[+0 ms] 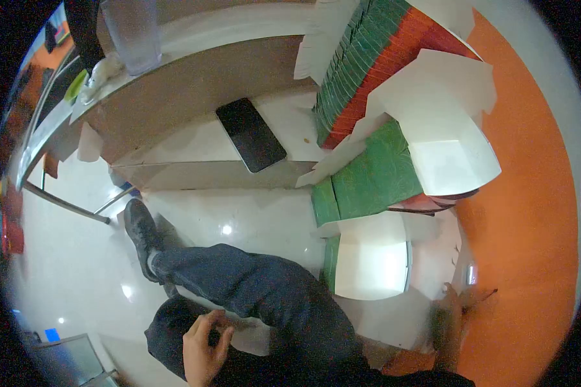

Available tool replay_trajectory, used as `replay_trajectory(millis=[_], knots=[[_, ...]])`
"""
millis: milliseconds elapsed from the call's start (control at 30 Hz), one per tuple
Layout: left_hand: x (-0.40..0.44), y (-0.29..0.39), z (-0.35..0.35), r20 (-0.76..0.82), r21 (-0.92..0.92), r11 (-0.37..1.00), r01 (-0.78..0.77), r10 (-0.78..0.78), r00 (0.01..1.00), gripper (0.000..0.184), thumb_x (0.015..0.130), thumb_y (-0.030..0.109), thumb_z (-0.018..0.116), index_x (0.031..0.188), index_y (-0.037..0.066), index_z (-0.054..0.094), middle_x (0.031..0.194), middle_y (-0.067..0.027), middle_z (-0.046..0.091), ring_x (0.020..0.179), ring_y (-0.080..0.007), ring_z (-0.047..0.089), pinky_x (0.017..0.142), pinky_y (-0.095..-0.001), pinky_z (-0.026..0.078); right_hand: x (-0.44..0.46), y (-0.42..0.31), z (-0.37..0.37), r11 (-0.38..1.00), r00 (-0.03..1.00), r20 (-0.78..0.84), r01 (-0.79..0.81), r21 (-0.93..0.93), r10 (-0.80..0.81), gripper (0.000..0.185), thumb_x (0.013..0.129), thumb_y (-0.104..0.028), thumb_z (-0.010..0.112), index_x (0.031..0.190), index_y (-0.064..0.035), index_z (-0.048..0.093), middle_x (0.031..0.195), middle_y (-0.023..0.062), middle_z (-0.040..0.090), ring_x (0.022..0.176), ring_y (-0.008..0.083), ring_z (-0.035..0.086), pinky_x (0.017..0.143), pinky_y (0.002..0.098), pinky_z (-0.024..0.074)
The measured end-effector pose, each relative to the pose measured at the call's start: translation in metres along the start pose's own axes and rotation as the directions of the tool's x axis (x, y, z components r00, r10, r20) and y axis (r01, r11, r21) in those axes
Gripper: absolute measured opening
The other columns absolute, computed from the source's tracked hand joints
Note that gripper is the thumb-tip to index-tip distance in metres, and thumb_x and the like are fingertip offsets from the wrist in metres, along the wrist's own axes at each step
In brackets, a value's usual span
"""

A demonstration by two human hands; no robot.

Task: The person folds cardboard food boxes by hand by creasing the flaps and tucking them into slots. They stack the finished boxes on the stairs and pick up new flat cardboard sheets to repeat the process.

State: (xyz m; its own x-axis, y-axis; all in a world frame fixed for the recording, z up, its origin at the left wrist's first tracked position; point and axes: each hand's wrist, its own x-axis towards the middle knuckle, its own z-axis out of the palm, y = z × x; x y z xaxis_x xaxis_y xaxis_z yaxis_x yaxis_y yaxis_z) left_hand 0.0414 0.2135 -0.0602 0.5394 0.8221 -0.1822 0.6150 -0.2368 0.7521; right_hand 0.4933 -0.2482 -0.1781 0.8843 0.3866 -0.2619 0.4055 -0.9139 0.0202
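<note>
My left hand point(205, 347) is at the lower centre, over the dark trousers point(258, 284). Its fingers curl loosely, with a gap between thumb and index finger and nothing visible in them. At the lower right, my right hand point(447, 319) is smeared by motion and its fingers are unclear. It is beside an open paper box point(371, 258) with a white inside and a green side. Above that sits another open white box point(455, 158), against folded green paper boxes point(377, 174). A tall nested stack of green and red boxes point(368, 64) rises behind.
A black phone point(250, 135) lies on a pale surface by a low cardboard edge point(213, 175). A clear plastic container point(132, 35) stands at upper left. An orange surface point(523, 213) runs down the right. Metal legs point(71, 205) stand on the shiny floor point(77, 258).
</note>
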Motion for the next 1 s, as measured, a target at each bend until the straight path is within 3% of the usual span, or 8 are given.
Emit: replay_trajectory(millis=[100,200,233,367,533,633,867,1000], knots=[[0.006,0.004,-0.004,0.028,0.011,0.999,-0.03,0.03,0.999,0.03,0.071,0.009,0.067,0.097,0.0,0.058,0.088,-0.0162,0.062,0.084,-0.0347,0.06,0.077,-0.0375,0.047,-0.001,0.014,0.003,1.0,1.0,0.02,-0.001,0.012,0.001,0.062,0.065,-0.027,0.07,0.117,-0.0027,0.046,0.102,0.018,0.058,0.093,0.0291,0.058,0.08,0.0387,0.0479],[0.028,0.02,-0.027,0.169,-0.016,0.994,-0.108,0.109,0.979,0.029,0.071,0.009,0.067,0.097,0.001,0.058,0.09,-0.0154,0.062,0.085,-0.0345,0.059,0.078,-0.0386,0.047,-0.004,0.025,0.004,0.999,1.0,0.023,0.003,0.035,-0.004,0.062,0.064,-0.026,0.07,0.116,-0.0022,0.047,0.103,0.0185,0.057,0.094,0.0297,0.057,0.08,0.0389,0.0476],[0.042,0.012,-0.032,0.187,0.131,0.951,-0.281,0.255,0.949,0.038,0.074,0.016,0.069,0.105,0.001,0.055,0.088,-0.0158,0.06,0.08,-0.0337,0.06,0.07,-0.0403,0.048,-0.006,0.028,0.004,0.999,1.0,0.023,0.001,0.037,-0.002,0.062,0.063,-0.025,0.07,0.116,-0.0021,0.048,0.104,0.0187,0.057,0.094,0.0298,0.057,0.081,0.039,0.0475],[0.131,0.045,-0.029,0.133,0.297,0.794,-0.531,0.516,0.846,0.045,0.077,0.02,0.066,0.115,0.002,0.048,0.099,-0.0181,0.054,0.085,-0.0366,0.056,0.073,-0.0409,0.046,-0.011,0.041,0.004,0.998,1.0,0.027,0.005,0.058,-0.007,0.062,0.062,-0.023,0.071,0.115,-0.0015,0.049,0.106,0.0194,0.056,0.095,0.0305,0.056,0.081,0.0392,0.0471],[0.193,0.045,0.015,-0.043,0.458,0.737,-0.497,0.576,0.816,0.047,0.081,0.02,0.061,0.12,0.004,0.041,0.101,-0.0172,0.053,0.083,-0.0351,0.057,0.072,-0.0413,0.046,-0.011,0.05,0.006,0.997,0.999,0.038,0.012,0.078,-0.015,0.061,0.06,-0.021,0.072,0.114,-0.0007,0.05,0.108,0.0202,0.054,0.097,0.0314,0.055,0.082,0.0396,0.0467],[0.189,0.025,0.025,-0.023,0.285,0.842,-0.457,0.483,0.875,0.052,0.079,0.019,0.065,0.122,0.004,0.041,0.106,-0.0198,0.055,0.084,-0.0325,0.06,0.071,-0.042,0.048,-0.005,0.054,0.005,0.997,0.998,0.055,0.021,0.079,-0.025,0.061,0.059,-0.02,0.072,0.113,-0.0003,0.051,0.11,0.0207,0.053,0.097,0.0319,0.055,0.083,0.0398,0.0464],[0.185,-0.003,0.011,0.079,0.281,0.865,-0.417,0.412,0.908,0.045,0.079,0.015,0.064,0.119,0.007,0.044,0.098,-0.015,0.059,0.08,-0.0294,0.061,0.069,-0.0397,0.049,0.002,0.063,0.001,0.992,0.99,0.113,0.067,0.111,-0.079,0.061,0.056,-0.016,0.074,0.111,0.0008,0.054,0.113,0.0218,0.051,0.099,0.0331,0.054,0.085,0.0402,0.0458],[0.183,-0.007,0.006,0.076,0.252,0.901,-0.353,0.345,0.935,0.041,0.079,0.012,0.063,0.116,0.008,0.046,0.097,-0.0151,0.06,0.079,-0.0282,0.062,0.068,-0.0381,0.049,-0.002,0.065,0.001,0.992,0.991,0.05,0.125,-0.03,-0.124,0.059,0.058,-0.016,0.072,0.112,0.0014,0.053,0.109,0.0214,0.052,0.101,0.034,0.051,0.089,0.0393,0.0427]])
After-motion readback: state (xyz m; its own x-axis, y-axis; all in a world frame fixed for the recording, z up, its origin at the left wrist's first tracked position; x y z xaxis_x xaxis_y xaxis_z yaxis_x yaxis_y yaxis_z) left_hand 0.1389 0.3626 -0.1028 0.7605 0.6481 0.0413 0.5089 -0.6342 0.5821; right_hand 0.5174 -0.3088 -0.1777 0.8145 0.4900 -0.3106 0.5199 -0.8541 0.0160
